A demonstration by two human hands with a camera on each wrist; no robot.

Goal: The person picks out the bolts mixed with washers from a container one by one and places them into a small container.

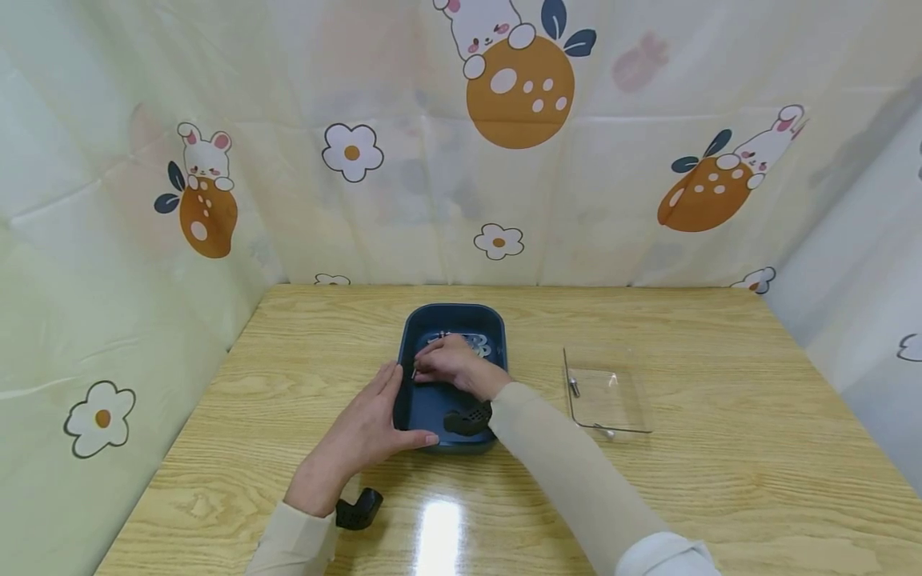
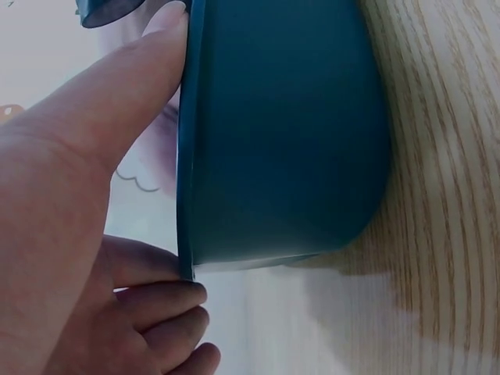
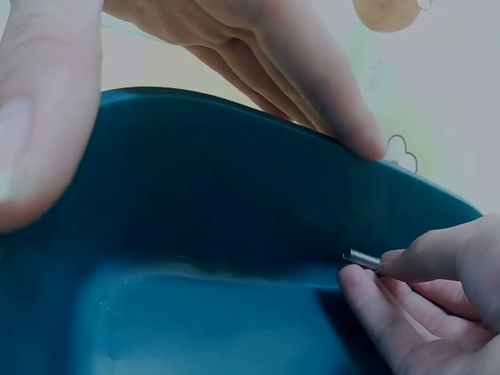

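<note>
A dark blue plastic bin [image 1: 454, 438] stands on the wooden table. My left hand [image 1: 365, 420] rests on its near left corner, thumb along the front rim and straight fingers on the left side. In the left wrist view the thumb [image 2: 117, 98] touches the rim. Inside the bin, my right hand [image 1: 457, 364] is close to the left wall. It pinches a small silver threaded screw [image 3: 364, 259] between thumb and fingertips; the screw's head end is hidden by the fingers. Several metal washers [image 1: 479, 344] lie at the bin's far end, partly covered by the right hand.
Right of the bin is a clear bent plastic sheet [image 1: 612, 400]. A bolt [image 1: 574, 386] sits at its left edge and another small metal piece [image 1: 605, 430] at its front edge. A patterned curtain [image 1: 410, 200] hangs behind the table.
</note>
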